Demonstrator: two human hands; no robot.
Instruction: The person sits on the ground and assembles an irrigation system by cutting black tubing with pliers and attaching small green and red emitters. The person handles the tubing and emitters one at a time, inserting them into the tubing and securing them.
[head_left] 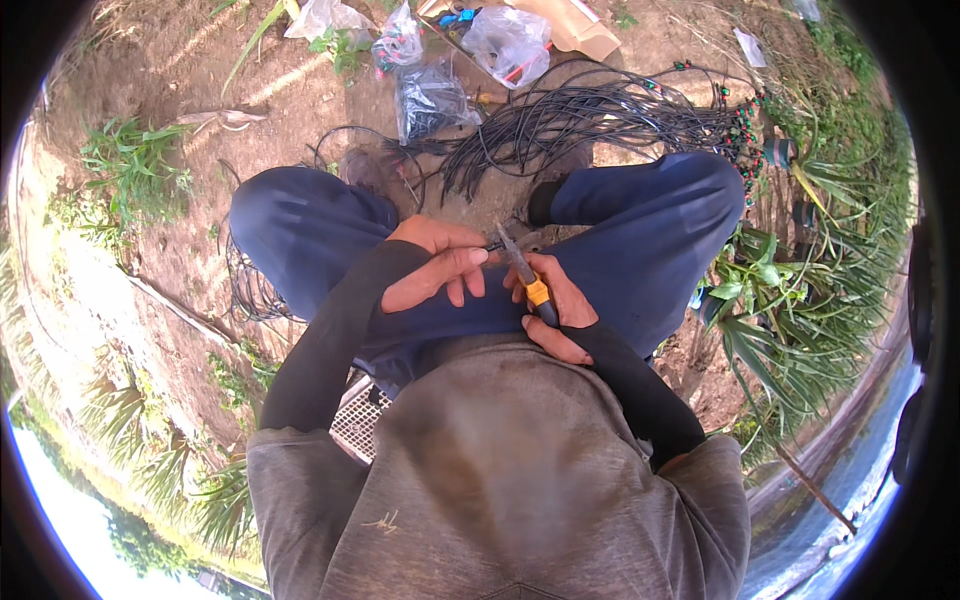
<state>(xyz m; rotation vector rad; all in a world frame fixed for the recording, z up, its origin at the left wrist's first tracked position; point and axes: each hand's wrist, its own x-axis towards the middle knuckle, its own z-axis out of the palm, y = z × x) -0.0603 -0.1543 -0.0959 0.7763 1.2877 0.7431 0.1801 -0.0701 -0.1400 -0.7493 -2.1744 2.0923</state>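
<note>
I sit low over bare soil with my knees spread. My right hand (556, 312) grips a pair of pliers (524, 272) with yellow and black handles, jaws pointing up and left. My left hand (436, 262) pinches a thin black cable end (494, 246) right at the plier jaws. A big bundle of thin black cables (580, 118) with red and green end fittings lies on the ground just beyond my knees.
Clear plastic bags (510, 40) of small parts and a cardboard piece (580, 28) lie on the soil ahead. A dark bag (430, 100) rests near the cables. Spiky green plants (800, 300) crowd the right side. A perforated crate (358, 422) sits under me.
</note>
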